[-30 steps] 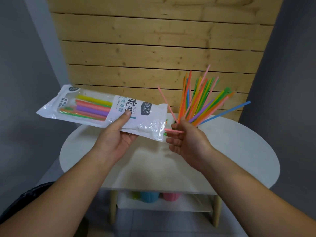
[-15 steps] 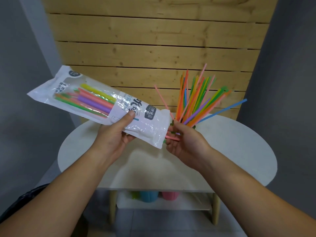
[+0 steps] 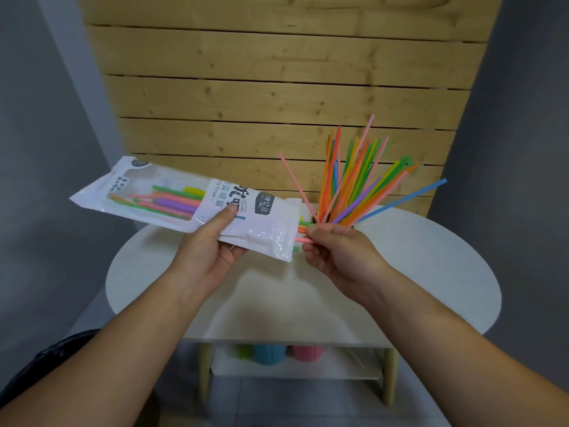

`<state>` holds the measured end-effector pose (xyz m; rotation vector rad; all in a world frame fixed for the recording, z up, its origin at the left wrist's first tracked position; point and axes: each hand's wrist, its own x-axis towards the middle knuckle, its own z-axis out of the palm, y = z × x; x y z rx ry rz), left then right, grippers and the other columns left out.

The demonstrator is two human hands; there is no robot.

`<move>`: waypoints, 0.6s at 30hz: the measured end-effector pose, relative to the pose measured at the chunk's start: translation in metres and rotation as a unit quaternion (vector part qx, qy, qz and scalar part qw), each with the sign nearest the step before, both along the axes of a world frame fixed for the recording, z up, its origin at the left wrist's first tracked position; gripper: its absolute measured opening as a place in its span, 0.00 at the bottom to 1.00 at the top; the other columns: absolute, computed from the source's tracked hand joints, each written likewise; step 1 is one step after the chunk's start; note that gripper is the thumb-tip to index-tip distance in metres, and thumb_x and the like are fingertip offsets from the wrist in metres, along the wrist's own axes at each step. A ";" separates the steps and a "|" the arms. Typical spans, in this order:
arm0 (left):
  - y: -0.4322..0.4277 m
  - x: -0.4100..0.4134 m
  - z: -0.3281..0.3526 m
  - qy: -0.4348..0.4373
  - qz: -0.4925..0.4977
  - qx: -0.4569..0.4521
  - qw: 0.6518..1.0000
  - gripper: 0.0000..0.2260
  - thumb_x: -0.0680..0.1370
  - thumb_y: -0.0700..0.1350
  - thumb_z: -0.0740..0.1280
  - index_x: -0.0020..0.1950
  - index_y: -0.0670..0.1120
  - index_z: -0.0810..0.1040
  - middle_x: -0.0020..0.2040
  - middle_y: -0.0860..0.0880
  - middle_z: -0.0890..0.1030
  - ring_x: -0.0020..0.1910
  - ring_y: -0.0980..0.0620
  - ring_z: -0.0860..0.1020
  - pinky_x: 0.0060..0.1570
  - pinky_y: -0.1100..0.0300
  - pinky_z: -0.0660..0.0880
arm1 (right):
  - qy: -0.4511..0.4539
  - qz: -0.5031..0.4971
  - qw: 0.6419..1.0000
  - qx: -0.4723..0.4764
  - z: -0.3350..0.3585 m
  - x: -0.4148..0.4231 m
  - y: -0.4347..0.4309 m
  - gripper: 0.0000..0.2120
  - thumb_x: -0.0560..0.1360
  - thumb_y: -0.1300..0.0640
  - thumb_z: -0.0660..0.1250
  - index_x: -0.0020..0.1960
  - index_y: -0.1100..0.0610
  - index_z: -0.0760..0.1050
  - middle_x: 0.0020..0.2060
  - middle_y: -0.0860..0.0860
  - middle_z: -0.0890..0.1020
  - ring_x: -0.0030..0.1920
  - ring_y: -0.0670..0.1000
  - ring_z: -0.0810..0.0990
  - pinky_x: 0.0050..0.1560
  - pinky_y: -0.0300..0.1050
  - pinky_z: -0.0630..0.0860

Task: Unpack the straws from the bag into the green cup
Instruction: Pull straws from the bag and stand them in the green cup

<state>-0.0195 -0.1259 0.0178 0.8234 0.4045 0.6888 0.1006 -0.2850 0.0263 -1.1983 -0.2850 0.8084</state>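
The left hand holds the bag above the left part of the table, thumb pressed on the printed front, fingers hidden under the bag. The bag lies nearly level, its sealed end up and to the left, its open mouth at the right, just beside the right hand. Through the clear window, wide straws in green, pink, purple and yellow show inside the bag.

At the bag's mouth, a few straw ends stick out, pink and green among them. The right hand's thumb and fingertips are pinched together on these ends; how many straws they hold cannot be told.

Behind the right hand, a fan of thin straws rises from a point just above its knuckles, spreading up and to the right against the wooden panel. 1 blue straw leans far out to the right, 1 pink straw leans left toward the bag. The cup that holds them is hidden behind the hand, so its colour cannot be seen.

Under the table, a shelf carries 3 rounded things: green, blue and pink.
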 end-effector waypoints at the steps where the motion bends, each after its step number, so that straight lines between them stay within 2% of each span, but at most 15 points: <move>1: 0.000 0.000 0.000 -0.002 0.001 -0.013 1.000 0.10 0.80 0.38 0.68 0.60 0.45 0.82 0.54 0.46 0.87 0.50 0.49 0.87 0.49 0.51 0.84 | -0.010 -0.005 1.000 -0.003 0.001 0.001 0.000 0.06 0.78 0.66 0.66 0.44 0.63 0.79 0.31 0.55 0.81 0.31 0.47 0.79 0.33 0.37 0.80; 4: -0.001 0.000 0.000 -0.009 0.009 -0.044 0.999 0.09 0.80 0.37 0.68 0.59 0.45 0.82 0.54 0.46 0.87 0.48 0.49 0.87 0.46 0.53 0.85 | -0.037 -0.023 0.999 0.002 0.003 0.004 -0.001 0.02 0.78 0.65 0.67 0.49 0.64 0.77 0.35 0.58 0.79 0.30 0.48 0.80 0.32 0.39 0.79; 6: -0.002 0.001 0.000 -0.008 0.007 -0.048 0.999 0.10 0.80 0.37 0.68 0.60 0.45 0.81 0.54 0.46 0.87 0.48 0.49 0.87 0.46 0.52 0.85 | -0.050 -0.031 0.998 0.013 0.004 0.004 -0.002 0.05 0.77 0.63 0.69 0.53 0.63 0.77 0.35 0.56 0.80 0.31 0.49 0.81 0.32 0.40 0.80; 12: -0.006 0.002 0.000 -0.012 0.009 -0.074 0.997 0.08 0.80 0.37 0.68 0.57 0.45 0.82 0.54 0.46 0.87 0.47 0.49 0.87 0.48 0.51 0.84 | -0.101 -0.046 0.994 -0.016 0.006 0.004 -0.003 0.04 0.78 0.65 0.68 0.51 0.65 0.78 0.36 0.60 0.80 0.31 0.49 0.81 0.33 0.39 0.80; 18: -0.009 0.002 -0.001 -0.026 0.009 -0.102 0.994 0.07 0.80 0.39 0.69 0.57 0.44 0.81 0.53 0.45 0.88 0.48 0.48 0.87 0.46 0.51 0.85 | -0.148 -0.005 0.989 -0.020 0.012 0.004 -0.007 0.02 0.78 0.66 0.67 0.50 0.65 0.77 0.31 0.56 0.80 0.27 0.48 0.78 0.29 0.37 0.76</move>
